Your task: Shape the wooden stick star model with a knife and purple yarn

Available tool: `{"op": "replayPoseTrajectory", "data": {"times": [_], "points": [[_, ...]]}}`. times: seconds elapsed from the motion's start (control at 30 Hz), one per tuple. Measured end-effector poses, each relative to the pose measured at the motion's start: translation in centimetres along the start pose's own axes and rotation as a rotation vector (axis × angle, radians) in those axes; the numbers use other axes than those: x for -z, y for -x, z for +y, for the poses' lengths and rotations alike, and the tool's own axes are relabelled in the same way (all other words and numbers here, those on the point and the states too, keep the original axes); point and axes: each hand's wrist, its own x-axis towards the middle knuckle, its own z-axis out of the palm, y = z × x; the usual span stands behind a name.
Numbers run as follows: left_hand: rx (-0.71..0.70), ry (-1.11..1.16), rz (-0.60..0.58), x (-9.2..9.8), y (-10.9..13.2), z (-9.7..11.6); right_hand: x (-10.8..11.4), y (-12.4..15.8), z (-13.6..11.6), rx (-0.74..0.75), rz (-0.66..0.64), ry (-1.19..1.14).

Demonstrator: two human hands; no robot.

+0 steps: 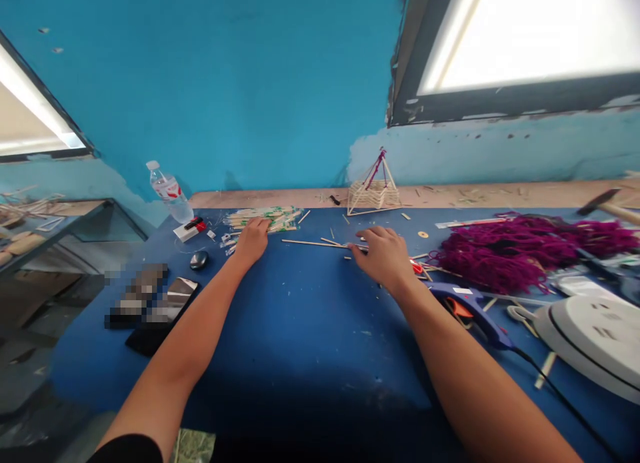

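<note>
My left hand [253, 241] rests at the near edge of a pile of thin wooden sticks [281, 217], some in green-and-white paper wrappers. Its fingers stretch over the sticks; their tips are partly hidden. My right hand [384, 253] hovers low over the table, thumb and fingers apart. A few loose sticks [313, 243] lie just left of its thumb, and whatever is under the palm is hidden. Beyond it stands a small stick frame [374, 195] with a peak bound in purple yarn. A blue glue gun [470, 309] lies by my right forearm.
On the right are a heap of purple yarn [500, 253], a round white power socket unit [595, 336] and a hammer [600, 201]. A water bottle [171, 193], a black mouse [199, 260] and dark flat objects [165, 309] are on the left. The blue table [300, 356] meets a wall ledge.
</note>
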Motion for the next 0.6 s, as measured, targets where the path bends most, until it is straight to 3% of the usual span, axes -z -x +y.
{"op": "replayPoseTrajectory", "data": {"times": [0.1, 0.23, 0.37, 0.43, 0.5, 0.6], "points": [[0.015, 0.008, 0.044, 0.2, 0.3, 0.0, -0.5, -0.1, 0.2, 0.06, 0.032, -0.022], [0.016, 0.007, 0.018, 0.7, 0.7, 0.7, -1.3, -0.2, 0.6, 0.122, 0.06, -0.056], [0.029, 0.02, -0.026, 3.1, 1.9, 2.3, -2.0, -0.2, 0.9, 0.176, 0.122, -0.103], [0.04, 0.038, -0.032, 5.2, 4.2, 3.0, -2.2, -0.2, 1.0, 0.207, 0.173, -0.13], [0.092, 0.06, -0.015, 7.5, 8.0, 3.0, -2.2, -0.1, 0.9, 0.229, 0.198, -0.157], [0.355, -0.008, 0.174, 10.0, 15.5, 1.6, -2.0, 0.0, 0.4, 0.25, 0.194, -0.204]]}}
